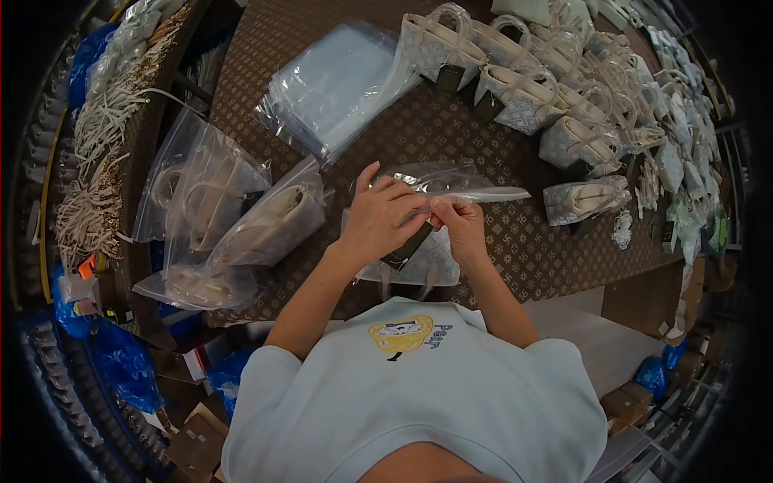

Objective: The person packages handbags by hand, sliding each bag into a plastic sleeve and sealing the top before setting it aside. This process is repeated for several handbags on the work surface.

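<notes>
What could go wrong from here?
The clear plastic bag could slip: the left hand and right hand seem to pinch just its edge. The dark rectangular tag over the pale handbag might snag. Clear-bagged pale handbags near the left edge of the brown patterned table could slide off.

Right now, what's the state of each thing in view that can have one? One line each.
Held clear plastic bag: pinched along its edge
Right hand: fingers closed on that edge
Left hand: fingers bent by that edge, grip hidden
Handbag under the hands: partly covered, handles toward the person
Clear plastic bag stack: flat, piled
Handbags at left: inside clear bags
Handbags at right: mostly upright, crowded together
</notes>
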A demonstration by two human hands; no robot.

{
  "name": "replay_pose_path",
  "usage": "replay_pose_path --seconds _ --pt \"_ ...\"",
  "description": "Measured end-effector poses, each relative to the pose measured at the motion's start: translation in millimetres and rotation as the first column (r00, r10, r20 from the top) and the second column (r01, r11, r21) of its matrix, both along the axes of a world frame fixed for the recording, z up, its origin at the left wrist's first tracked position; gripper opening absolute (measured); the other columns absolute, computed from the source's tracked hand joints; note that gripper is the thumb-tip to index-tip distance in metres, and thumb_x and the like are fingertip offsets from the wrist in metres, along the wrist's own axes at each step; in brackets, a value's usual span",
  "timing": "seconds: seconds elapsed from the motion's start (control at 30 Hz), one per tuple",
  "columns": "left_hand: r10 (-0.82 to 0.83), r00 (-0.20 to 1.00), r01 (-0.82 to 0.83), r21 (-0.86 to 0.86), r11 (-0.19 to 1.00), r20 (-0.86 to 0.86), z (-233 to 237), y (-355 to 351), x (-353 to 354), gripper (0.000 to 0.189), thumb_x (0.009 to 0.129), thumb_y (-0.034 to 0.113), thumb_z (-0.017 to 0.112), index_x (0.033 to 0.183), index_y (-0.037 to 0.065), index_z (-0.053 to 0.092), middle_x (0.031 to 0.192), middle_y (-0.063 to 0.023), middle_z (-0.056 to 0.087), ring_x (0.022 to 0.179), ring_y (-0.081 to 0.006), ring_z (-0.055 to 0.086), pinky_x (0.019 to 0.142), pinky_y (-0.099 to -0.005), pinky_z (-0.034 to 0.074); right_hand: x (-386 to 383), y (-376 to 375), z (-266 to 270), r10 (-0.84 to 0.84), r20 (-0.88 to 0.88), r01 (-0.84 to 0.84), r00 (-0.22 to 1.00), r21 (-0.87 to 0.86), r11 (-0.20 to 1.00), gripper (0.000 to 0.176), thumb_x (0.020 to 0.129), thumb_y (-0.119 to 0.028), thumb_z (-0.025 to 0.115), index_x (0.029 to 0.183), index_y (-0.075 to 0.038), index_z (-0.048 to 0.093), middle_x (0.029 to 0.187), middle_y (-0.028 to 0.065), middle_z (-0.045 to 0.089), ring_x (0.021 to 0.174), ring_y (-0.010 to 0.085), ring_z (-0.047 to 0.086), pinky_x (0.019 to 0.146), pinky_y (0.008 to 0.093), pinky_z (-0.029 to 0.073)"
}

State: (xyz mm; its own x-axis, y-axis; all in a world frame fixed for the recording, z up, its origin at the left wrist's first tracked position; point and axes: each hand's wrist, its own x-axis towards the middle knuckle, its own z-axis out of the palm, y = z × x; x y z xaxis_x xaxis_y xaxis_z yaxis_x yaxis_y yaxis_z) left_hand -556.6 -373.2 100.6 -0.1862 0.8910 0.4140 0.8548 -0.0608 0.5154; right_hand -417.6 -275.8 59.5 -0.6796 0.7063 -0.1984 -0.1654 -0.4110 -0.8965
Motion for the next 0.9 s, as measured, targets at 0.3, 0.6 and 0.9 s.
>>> replay_pose_path --seconds 0.3,0.6,0.9 --pt "0.074 0.993 -0.076 0.022 0.997 0.093 -5 -3 -2 0.008 0.074 0.011 0.067 0.083 0.012 0.067 0.078 -0.0011 0.064 0.080 -0.0178 0.058 0.096 -0.0412 0.034 -4 -5 18 0.121 0.114 -0.125 0.986 0.030 0.992 0.014 0.087 -0.015 0.063 0.086 -0.002 0.067 0.073 0.0001 0.062 0.063 0.0051 0.055 0.058 0.0190 0.046" --pt "0.141 0.980 -0.105 0.235 0.966 -0.143 -6 1 12 0.012 0.070 0.008 0.068 0.080 0.011 0.064 0.076 -0.0007 0.061 0.077 -0.0188 0.058 0.090 -0.0392 0.039 -7 -6 2 0.075 0.174 -0.062 0.982 -0.079 0.995 0.017 0.085 -0.016 0.060 0.084 0.000 0.064 0.072 0.0024 0.062 0.062 0.0082 0.057 0.059 0.0210 0.048" --pt "0.232 0.938 -0.181 0.208 0.961 -0.258 10 0 -8 0.008 0.070 0.010 0.066 0.076 0.010 0.061 0.075 -0.0009 0.059 0.075 -0.0182 0.055 0.089 -0.0385 0.040 12 -11 71 -0.096 0.422 -0.302 0.902 0.772 0.559 0.015 0.073 -0.019 0.072 0.083 -0.010 0.065 0.071 0.0017 0.060 0.062 0.0138 0.055 0.054 0.0286 0.045"
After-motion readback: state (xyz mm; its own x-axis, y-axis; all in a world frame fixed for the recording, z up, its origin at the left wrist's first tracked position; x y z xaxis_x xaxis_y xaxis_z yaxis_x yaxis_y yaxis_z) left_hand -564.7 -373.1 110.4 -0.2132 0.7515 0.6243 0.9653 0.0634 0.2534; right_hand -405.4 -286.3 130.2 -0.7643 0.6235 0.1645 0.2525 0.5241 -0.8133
